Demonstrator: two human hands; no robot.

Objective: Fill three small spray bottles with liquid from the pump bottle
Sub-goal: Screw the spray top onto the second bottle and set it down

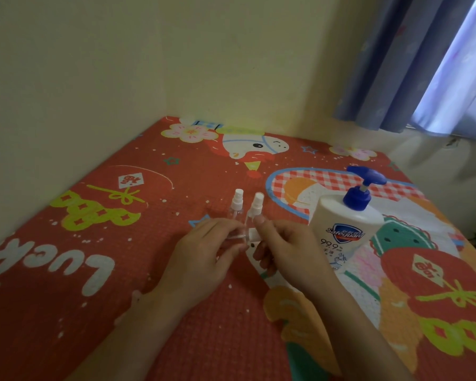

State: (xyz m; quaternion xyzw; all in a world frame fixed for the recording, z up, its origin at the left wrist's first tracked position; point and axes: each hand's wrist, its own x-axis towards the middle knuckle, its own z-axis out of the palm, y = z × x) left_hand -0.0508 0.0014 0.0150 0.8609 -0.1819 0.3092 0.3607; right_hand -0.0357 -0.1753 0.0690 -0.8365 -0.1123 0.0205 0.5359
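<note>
dim, soft | daylight through curtain (412, 64) at right | edges bowed, blurry | faint shadows

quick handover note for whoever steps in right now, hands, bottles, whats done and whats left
Left hand: grips the clear body of the third spray bottle, held sideways above the mat.
Right hand: pinches that bottle's white spray cap, apparently to unscrew it.
Two other spray bottles stand upright on the red mat, caps on, just beyond the hands.
Pump bottle stands to the right, untouched.
Done: no filling visible.
Left: open each bottle, pump liquid in, recap all three.
</note>
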